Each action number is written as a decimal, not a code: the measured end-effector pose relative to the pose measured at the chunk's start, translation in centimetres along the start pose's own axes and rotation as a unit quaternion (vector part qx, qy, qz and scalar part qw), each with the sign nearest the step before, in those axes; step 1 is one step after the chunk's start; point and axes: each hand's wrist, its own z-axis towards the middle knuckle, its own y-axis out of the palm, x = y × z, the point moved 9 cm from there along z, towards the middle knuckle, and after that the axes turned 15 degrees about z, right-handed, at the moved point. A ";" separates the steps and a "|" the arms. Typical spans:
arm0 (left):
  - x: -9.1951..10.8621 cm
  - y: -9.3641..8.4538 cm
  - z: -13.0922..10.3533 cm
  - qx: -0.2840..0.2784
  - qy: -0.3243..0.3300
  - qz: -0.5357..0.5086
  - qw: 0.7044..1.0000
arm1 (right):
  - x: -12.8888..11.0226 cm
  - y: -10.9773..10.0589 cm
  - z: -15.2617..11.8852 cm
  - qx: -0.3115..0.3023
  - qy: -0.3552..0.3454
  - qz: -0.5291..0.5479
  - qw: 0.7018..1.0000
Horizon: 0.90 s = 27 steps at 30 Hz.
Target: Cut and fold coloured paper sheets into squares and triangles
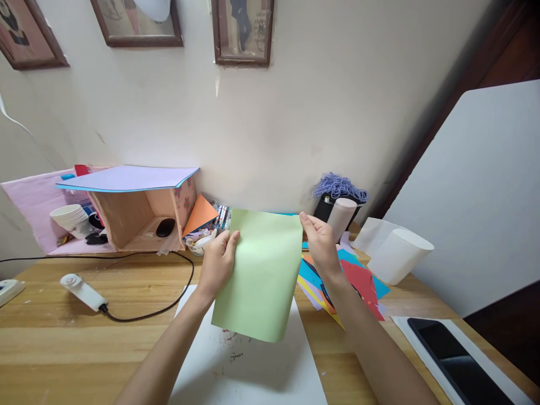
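A light green sheet of paper (264,275) is held up, tilted, above the desk, with its lower right part curving. My left hand (219,261) pinches its left edge, thumb on the front. At the upper right corner my right hand (319,239) grips the sheet between thumb and fingers. Beneath it lies a white sheet (248,374) with small red and dark marks, partly covered by the green paper and its shadow.
Coloured paper scraps (365,281) and dark-handled scissors lie behind my right forearm. A phone (455,354) is at the right, near a curled white paper (399,256). On the left are a cardboard box (137,219), paper cups (71,218) and a white corded device (84,292).
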 end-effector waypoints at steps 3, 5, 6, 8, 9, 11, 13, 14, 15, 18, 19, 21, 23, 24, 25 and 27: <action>-0.5 -0.2 0.1 0.007 -0.014 -0.007 1.000 | 1.0 1.1 0.0 -0.052 0.069 0.057 0.995; -1.1 -0.5 0.1 0.021 -0.033 -0.015 0.999 | 1.7 3.0 -0.7 -0.145 0.136 0.078 0.977; -1.5 -0.6 0.1 0.028 -0.046 -0.020 0.998 | 1.9 3.9 -1.2 -0.193 0.162 0.076 0.965; -2.2 -0.9 0.2 0.039 -0.070 -0.034 0.996 | 2.1 5.0 -2.1 -0.248 0.187 0.065 0.948; -2.4 -1.0 0.2 0.042 -0.080 -0.045 0.995 | 2.2 5.3 -2.3 -0.253 0.189 0.061 0.947; -2.5 -1.1 0.2 0.039 -0.093 -0.073 0.992 | 2.3 5.3 -2.3 -0.229 0.179 0.058 0.955; -2.4 -1.1 0.2 0.023 -0.102 -0.111 0.988 | 2.4 5.0 -2.1 -0.196 0.158 0.058 0.966; -2.2 -1.0 0.2 0.012 -0.107 -0.132 0.985 | 2.3 4.9 -2.0 -0.182 0.143 0.059 0.971; -2.0 -0.9 0.2 -0.002 -0.112 -0.154 0.982 | 2.2 4.8 -1.9 -0.171 0.129 0.060 0.975; -1.2 0.1 -0.1 -0.075 -0.132 -0.235 0.960 | 1.9 4.4 -1.6 -0.147 0.093 0.055 0.983; -0.9 0.5 -0.3 -0.106 -0.141 -0.261 0.949 | 1.9 4.3 -1.5 -0.142 0.089 0.050 0.985; -0.5 1.3 -0.7 -0.151 -0.158 -0.296 0.930 | 2.0 4.1 -1.5 -0.135 0.090 0.045 0.986; -0.5 1.5 -1.0 -0.160 -0.169 -0.310 0.922 | 1.9 4.1 -1.5 -0.130 0.093 0.052 0.986; -0.5 1.6 -1.0 -0.157 -0.172 -0.313 0.921 | 1.9 4.1 -1.6 -0.128 0.094 0.059 0.986; -0.6 1.6 -1.0 -0.154 -0.175 -0.312 0.921 | 1.9 4.2 -1.6 -0.128 0.098 0.068 0.985; -0.8 1.6 -0.9 -0.150 -0.173 -0.306 0.924 | 1.8 4.4 -1.7 -0.134 0.109 0.090 0.981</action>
